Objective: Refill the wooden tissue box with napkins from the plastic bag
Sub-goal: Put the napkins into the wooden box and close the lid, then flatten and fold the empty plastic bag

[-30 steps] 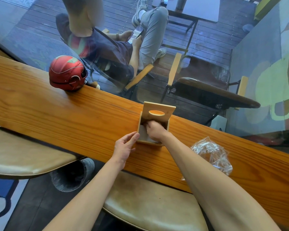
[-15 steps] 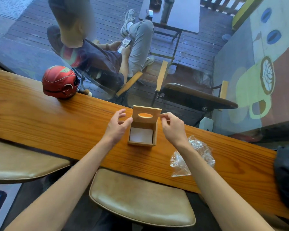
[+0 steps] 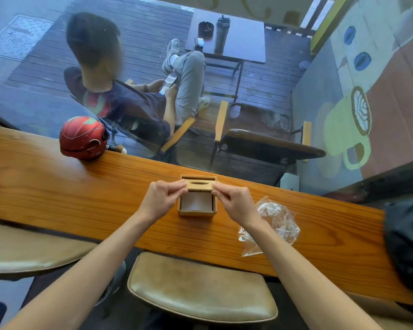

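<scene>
A small wooden tissue box (image 3: pixel 197 212) stands on the wooden counter (image 3: pixel 57 194) with white napkins (image 3: pixel 196 202) visible inside. Its wooden lid (image 3: pixel 200 186), with an oval slot, is tilted partly down over the back of the box. My left hand (image 3: pixel 161 198) pinches the lid's left edge. My right hand (image 3: pixel 234 202) pinches its right edge. A crumpled clear plastic bag (image 3: pixel 271 225) lies on the counter to the right of the box, looking empty.
A red helmet (image 3: pixel 83 138) sits on the counter at the back left, against the window glass. A dark bag (image 3: pixel 407 241) lies at the counter's right end. Padded stools (image 3: pixel 200 284) stand below the near edge. Outside the glass a person sits in a chair.
My right hand came out of the box, and both hands took the upright lid by its sides. The lid has since tipped down toward the box opening.
</scene>
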